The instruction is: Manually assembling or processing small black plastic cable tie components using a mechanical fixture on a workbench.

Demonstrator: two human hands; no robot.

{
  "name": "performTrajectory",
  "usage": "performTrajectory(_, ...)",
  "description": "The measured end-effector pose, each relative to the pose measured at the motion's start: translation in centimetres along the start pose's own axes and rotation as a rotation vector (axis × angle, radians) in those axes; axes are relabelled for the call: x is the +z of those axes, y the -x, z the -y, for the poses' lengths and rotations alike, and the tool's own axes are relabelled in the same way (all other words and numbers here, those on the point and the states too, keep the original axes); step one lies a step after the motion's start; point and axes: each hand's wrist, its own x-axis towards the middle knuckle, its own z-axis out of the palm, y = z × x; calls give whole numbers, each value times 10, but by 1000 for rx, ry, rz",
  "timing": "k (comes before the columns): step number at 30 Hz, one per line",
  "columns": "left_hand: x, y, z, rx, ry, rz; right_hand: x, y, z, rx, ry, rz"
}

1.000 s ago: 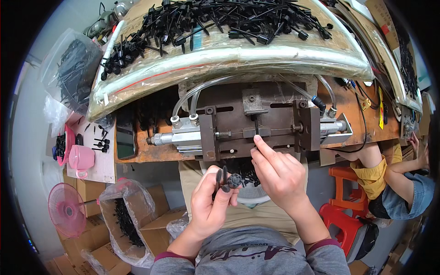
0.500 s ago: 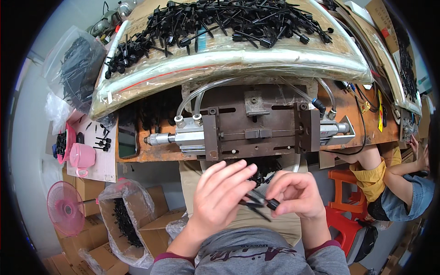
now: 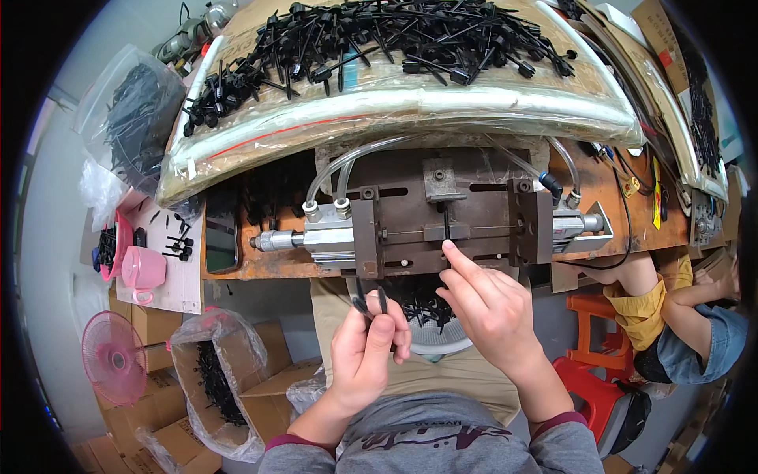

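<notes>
My left hand (image 3: 367, 351) is closed around a few slim black plastic pieces (image 3: 382, 302), whose ends stick up past the thumb and fingers. In front of me stands a dark metal fixture (image 3: 410, 171), with a small split block (image 3: 433, 233) at its centre. A thin black plastic piece (image 3: 447, 215) lies upright in the gap of that block. At its near end rests the outstretched index fingertip of my right hand (image 3: 491, 308); the other fingers are loosely bent, with nothing visible gripped. Below the fixture, a light basket (image 3: 442, 346) with black parts sits between my legs.
Pneumatic cylinders (image 3: 330, 237) with clear hoses flank the fixture. Behind it, a plastic-wrapped board (image 3: 395, 107) bears a heap of black parts (image 3: 410, 39). Left are a pink cup (image 3: 144, 267), a fan (image 3: 114, 358) and a lined carton (image 3: 180, 371). Another person (image 3: 687, 332) sits at right.
My right hand has moved up from beside the left hand to the centre block, where a black piece now sits. The left hand has turned and drawn back, keeping its black pieces.
</notes>
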Motion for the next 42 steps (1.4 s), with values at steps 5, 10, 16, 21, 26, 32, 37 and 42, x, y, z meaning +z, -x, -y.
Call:
performTrajectory(5, 8, -2, -3, -72, 38, -42, -4, -9, 3, 11, 38, 34)
performTrajectory(10, 5, -6, 0, -17, 73, 19, -6, -10, 6, 32, 66, 83)
performTrajectory(16, 6, -9, -2, 8, 55, 19, -9, -9, 6, 80, -119, 4)
performTrajectory(21, 5, -8, -1, -38, 103, 37, -24, 4, 22, 81, -560, -63)
performTrajectory(26, 11, -5, 6, -121, 202, 96, -19, 9, 26, -114, -509, -38)
performTrajectory(32, 1, -4, 5, -49, -57, -18, -21, 8, 10, 95, -372, -110)
performTrajectory(37, 4, -1, 1, -89, 60, -14, -8, 1, 2, 66, -161, 4)
performTrajectory(42, 4, -3, 2, -102, 144, -24, -7, -6, 0, 7, 7, 59)
